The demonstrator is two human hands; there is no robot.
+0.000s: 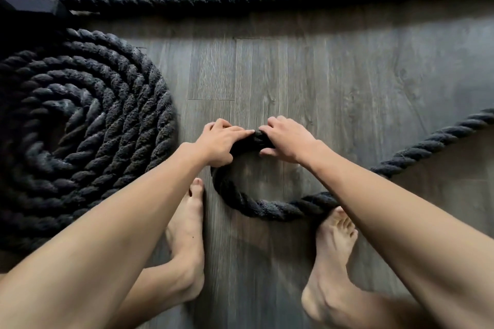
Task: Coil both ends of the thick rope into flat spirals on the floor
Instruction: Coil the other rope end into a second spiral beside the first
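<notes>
Finished spiral left; floor ahead.

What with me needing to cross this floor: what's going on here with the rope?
A person is coiling a thick black rope on the floor. One end already lies as a finished flat spiral at the left. The left hand and right hand both grip the rope, bending it into a first small loop for the second one. The rest trails off to the right.
</notes>
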